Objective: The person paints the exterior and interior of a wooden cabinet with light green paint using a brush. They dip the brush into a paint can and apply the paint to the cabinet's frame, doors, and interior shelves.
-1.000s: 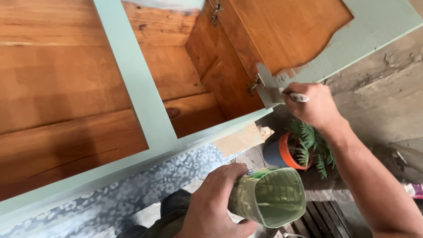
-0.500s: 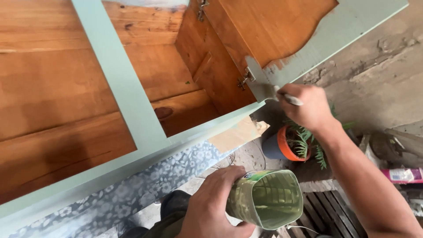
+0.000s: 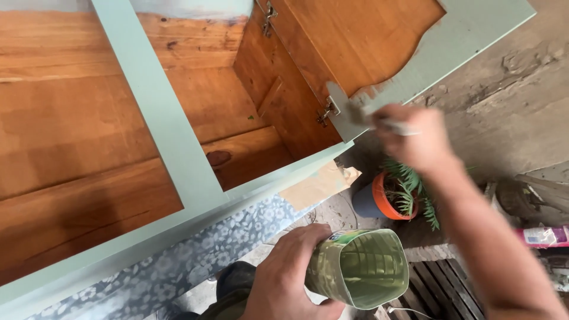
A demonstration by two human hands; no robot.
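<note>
Brush at hinge corner, centre-right of frame; paint can low centre.
Right hand [image 3: 422, 141] grips brush [image 3: 379, 121] on door [image 3: 456, 41] edge; left hand [image 3: 290, 275] clasps can [image 3: 364, 268]. Risk: paint smearing hinge [image 3: 327, 110], tilted can spilling.

Soft daylight, even exposure, no harsh glare.
We see motion blur on the right hand [image 3: 418, 139] and its brush [image 3: 379, 121]; left hand [image 3: 290, 272], cut-open container [image 3: 361, 266] and wooden cabinet [image 3: 89, 136] stay sharp. Shadows are faint, deepest inside the cabinet corner.
</note>
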